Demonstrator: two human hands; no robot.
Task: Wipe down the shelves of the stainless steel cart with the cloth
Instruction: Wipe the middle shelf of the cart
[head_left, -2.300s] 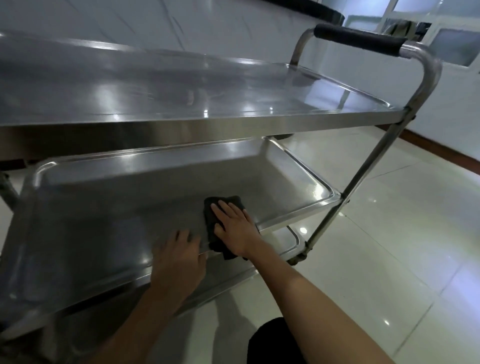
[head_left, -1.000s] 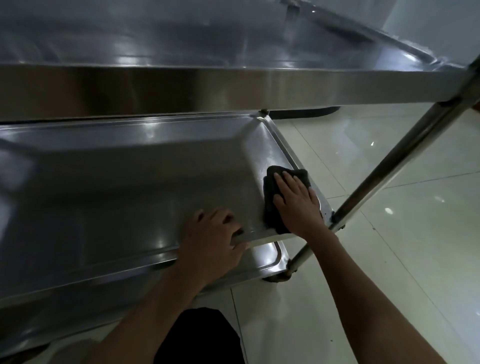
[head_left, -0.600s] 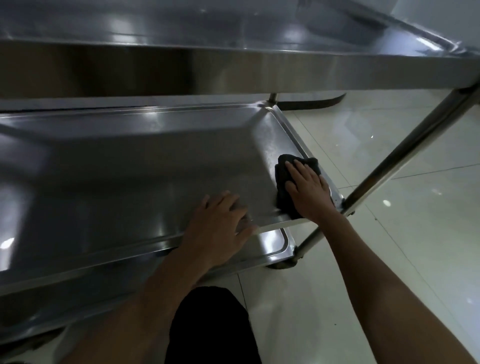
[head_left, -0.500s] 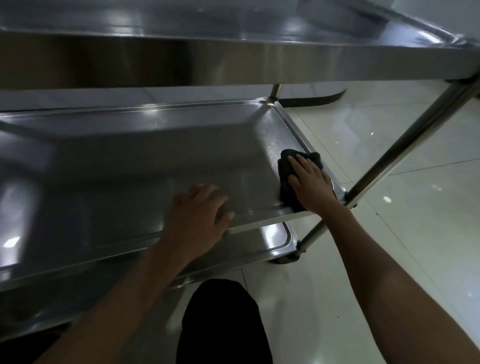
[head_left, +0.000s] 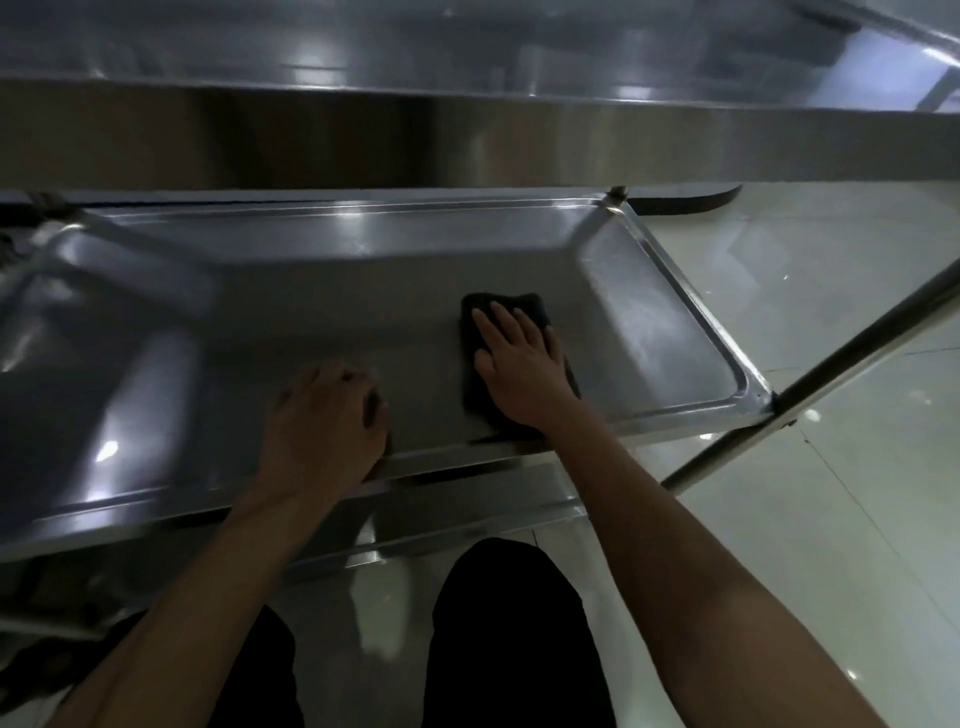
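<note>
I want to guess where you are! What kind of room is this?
Probably a commercial kitchen or canteen, though I can't be sure. A stainless steel cart with stacked tray shelves stands on a glossy tiled floor, and a hand presses a dark cloth on the middle shelf.

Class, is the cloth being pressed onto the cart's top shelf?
No, the right hand presses the dark cloth flat on the middle shelf.

A glossy pale tiled floor (head_left: 810, 561) is seen, thin grout lines crossing it, and a dark curved strip (head_left: 685, 201) lies on that floor at its far edge
</note>
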